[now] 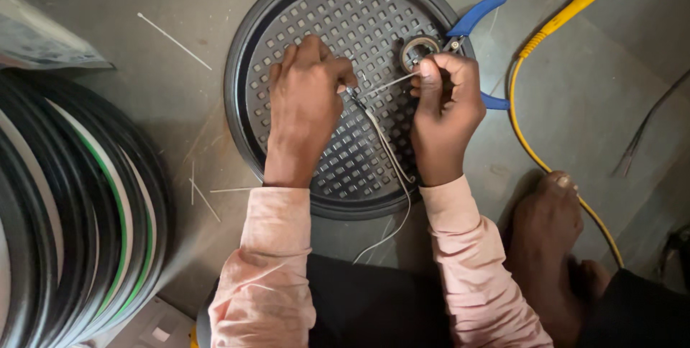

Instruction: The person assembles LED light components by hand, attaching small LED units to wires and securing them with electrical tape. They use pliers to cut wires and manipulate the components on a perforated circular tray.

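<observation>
White cable tie | pinched between left hand and right hand

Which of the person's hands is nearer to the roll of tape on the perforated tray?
Right. The right hand lies just below the tape roll, nearly touching it; the left hand is farther off.
</observation>
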